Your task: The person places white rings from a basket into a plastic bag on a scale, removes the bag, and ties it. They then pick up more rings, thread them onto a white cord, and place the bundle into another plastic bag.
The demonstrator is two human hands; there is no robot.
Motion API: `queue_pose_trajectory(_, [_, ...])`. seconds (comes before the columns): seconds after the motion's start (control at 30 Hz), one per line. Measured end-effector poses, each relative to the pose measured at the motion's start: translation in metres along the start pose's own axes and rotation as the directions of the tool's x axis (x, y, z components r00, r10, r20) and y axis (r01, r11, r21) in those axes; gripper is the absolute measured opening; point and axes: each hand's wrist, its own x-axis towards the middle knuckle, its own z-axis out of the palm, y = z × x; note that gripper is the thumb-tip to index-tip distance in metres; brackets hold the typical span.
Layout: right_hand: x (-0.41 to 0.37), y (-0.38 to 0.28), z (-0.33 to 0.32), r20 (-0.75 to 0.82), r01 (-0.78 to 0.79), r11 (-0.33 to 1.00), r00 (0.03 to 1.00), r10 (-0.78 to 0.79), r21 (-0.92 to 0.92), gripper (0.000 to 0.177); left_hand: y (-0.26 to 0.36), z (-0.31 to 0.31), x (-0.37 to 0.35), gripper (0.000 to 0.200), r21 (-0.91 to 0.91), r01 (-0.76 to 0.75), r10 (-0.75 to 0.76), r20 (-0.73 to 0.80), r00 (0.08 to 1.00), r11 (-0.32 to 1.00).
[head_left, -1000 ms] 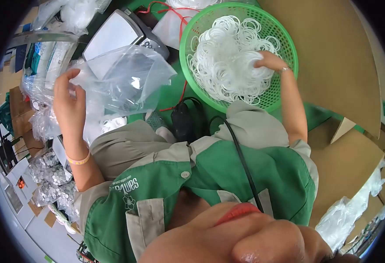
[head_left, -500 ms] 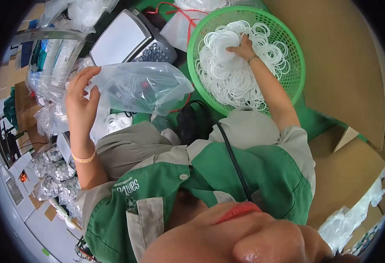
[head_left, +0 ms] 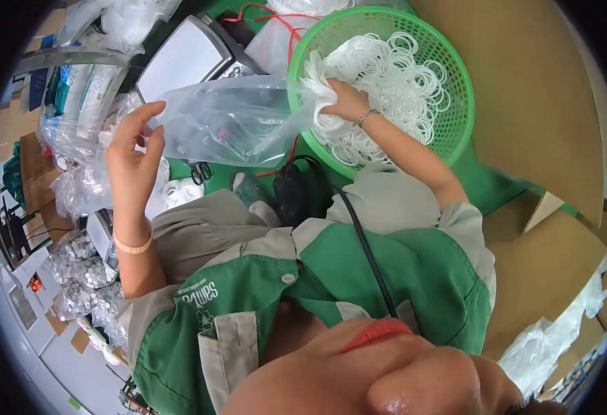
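Observation:
My left hand (head_left: 134,142) grips one end of a clear plastic bag (head_left: 227,128), its fingers and thumb curled at the bag's edge. The bag stretches to the right and hangs over the floor in front of my lap. At its far end, my right hand (head_left: 348,102) is closed around a bunch of white rings (head_left: 319,90) by the left rim of a green perforated basket (head_left: 464,104). Whether these rings touch the bag is hard to make out. Many loose white rings (head_left: 407,104) lie in the basket.
A scale with a pale flat plate (head_left: 182,59) stands behind the bag. Red cord (head_left: 293,31) runs beside the basket. Black-handled scissors (head_left: 200,171) lie near white round pieces (head_left: 179,194). Cardboard (head_left: 531,90) borders the right; bagged parts (head_left: 86,263) are at the left.
My right hand has moved left from the middle of the basket to its rim, carrying a bunch of rings. The bag has lifted slightly; my left hand has barely moved.

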Motion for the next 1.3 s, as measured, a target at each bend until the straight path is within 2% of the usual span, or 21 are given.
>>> queue_pose_trajectory(0.03, [0.003, -0.001, 0.001, 0.006, -0.039, 0.999, 0.999, 0.039, 0.0, 0.062, 0.003, 0.001, 0.001, 0.03, 0.02, -0.007, 0.008, -0.018, 1.0, 1.0])
queue_pose_trajectory(0.13, [0.004, 0.009, 0.006, -0.066, 0.06, 0.981, 0.997, -0.048, 0.184, 0.049, 0.007, 0.005, 0.001, 0.044, 0.018, 0.004, -0.004, 0.009, 1.0, 1.0])
queue_pose_trajectory(0.17, [0.004, 0.014, 0.006, -0.082, 0.065, 0.975, 0.995, -0.048, 0.211, 0.049, 0.006, 0.006, 0.002, 0.047, 0.076, -0.048, 0.047, 0.015, 0.999, 0.996])
queue_pose_trajectory(0.27, [0.014, 0.054, 0.018, -0.219, 0.115, 0.921, 0.975, -0.033, 0.373, 0.05, 0.008, 0.009, 0.004, 0.046, -0.017, -0.089, 0.089, 0.022, 0.996, 0.996])
queue_pose_trajectory(0.33, [0.006, 0.07, -0.003, -0.288, 0.154, 0.818, 0.958, 0.015, 0.554, 0.05, 0.002, 0.007, 0.007, 0.042, -0.056, -0.107, 0.11, 0.057, 0.992, 0.993])
queue_pose_trajectory(0.4, [-0.009, 0.081, -0.03, -0.322, 0.173, 0.618, 0.937, 0.137, 0.766, 0.047, -0.001, 0.01, 0.008, 0.039, -0.115, -0.069, 0.073, 0.033, 0.997, 0.991])
queue_pose_trajectory(0.5, [-0.034, 0.086, -0.064, -0.299, 0.185, 0.394, 0.92, 0.251, 0.9, 0.043, 0.009, 0.013, 0.011, 0.044, -0.156, -0.067, 0.074, 0.039, 0.996, 0.985])
queue_pose_trajectory(0.57, [-0.047, 0.089, -0.08, -0.306, 0.215, 0.29, 0.897, 0.32, 0.933, 0.042, 0.012, 0.016, 0.015, 0.053, -0.149, -0.104, 0.115, 0.07, 0.991, 0.983])
queue_pose_trajectory(0.63, [-0.059, 0.087, -0.094, -0.365, 0.304, 0.221, 0.868, 0.336, 0.927, 0.042, 0.017, 0.018, 0.019, 0.057, -0.256, 0.003, 0.05, 0.202, 0.978, 0.967])
queue_pose_trajectory(0.7, [-0.067, 0.086, -0.105, -0.379, 0.359, 0.126, 0.846, 0.374, 0.925, 0.042, 0.015, 0.024, 0.023, 0.06, -0.297, -0.003, 0.068, 0.209, 0.976, 0.955])
queue_pose_trajectory(0.77, [-0.08, 0.077, -0.12, -0.421, 0.411, 0.111, 0.826, 0.376, 0.905, 0.042, 0.022, 0.026, 0.026, 0.064, -0.368, 0.192, -0.025, 0.413, 0.91, 0.91])
queue_pose_trajectory(0.87, [-0.094, 0.06, -0.146, -0.428, 0.455, 0.03, 0.81, 0.401, 0.89, 0.048, 0.035, 0.033, 0.029, 0.065, -0.454, 0.242, -0.019, 0.442, 0.897, 0.858])
queue_pose_trajectory(0.97, [-0.109, 0.015, -0.174, -0.511, 0.523, -0.025, 0.841, 0.177, 0.852, 0.046, 0.052, 0.04, 0.032, 0.065, -0.514, 0.27, -0.004, 0.46, 0.888, 0.814])
queue_pose_trajectory(1.07, [-0.114, -0.043, -0.181, -0.538, 0.54, -0.228, 0.84, 0.075, 0.81, 0.039, 0.059, 0.043, 0.044, 0.07, -0.587, 0.355, 0.017, 0.533, 0.846, 0.727])
queue_pose_trajectory(1.1, [-0.113, -0.063, -0.172, -0.566, 0.572, -0.224, 0.819, 0.099, 0.789, 0.034, 0.06, 0.044, 0.045, 0.076, -0.621, 0.385, 0.018, 0.541, 0.841, 0.683])
queue_pose_trajectory(1.13, [-0.11, -0.064, -0.16, -0.709, 0.7, 0.578, 0.65, -0.273, 0.42, 0.031, 0.058, 0.048, 0.046, 0.075, -0.655, 0.387, 0.039, 0.537, 0.843, 0.649])
queue_pose_trajectory(1.17, [-0.108, -0.066, -0.147, -0.719, 0.463, 0.784, 0.36, -0.594, -0.415, 0.027, 0.058, 0.05, 0.046, 0.074, -0.687, 0.388, 0.061, 0.532, 0.845, 0.614])
queue_pose_trajectory(1.2, [-0.107, -0.082, -0.131, -0.69, 0.624, 0.782, 0.558, -0.461, -0.017, 0.026, 0.065, 0.044, 0.045, 0.074, -0.751, 0.373, 0.105, 0.503, 0.858, 0.546])
queue_pose_trajectory(1.23, [-0.105, -0.097, -0.115, -0.614, 0.646, 0.579, 0.734, -0.29, 0.498, 0.025, 0.072, 0.037, 0.044, 0.074, -0.807, 0.357, 0.148, 0.472, 0.869, 0.471])
queue_pose_trajectory(1.27, [-0.104, -0.113, -0.098, -0.507, 0.515, 0.304, 0.855, -0.112, 0.801, 0.025, 0.069, 0.037, 0.042, 0.074, -0.806, 0.345, 0.146, 0.462, 0.875, 0.481])
queue_pose_trajectory(1.3, [-0.102, -0.116, -0.08, -0.416, 0.435, 0.139, 0.897, -0.146, 0.889, 0.028, 0.067, 0.038, 0.041, 0.075, -0.805, 0.332, 0.144, 0.451, 0.881, 0.492])
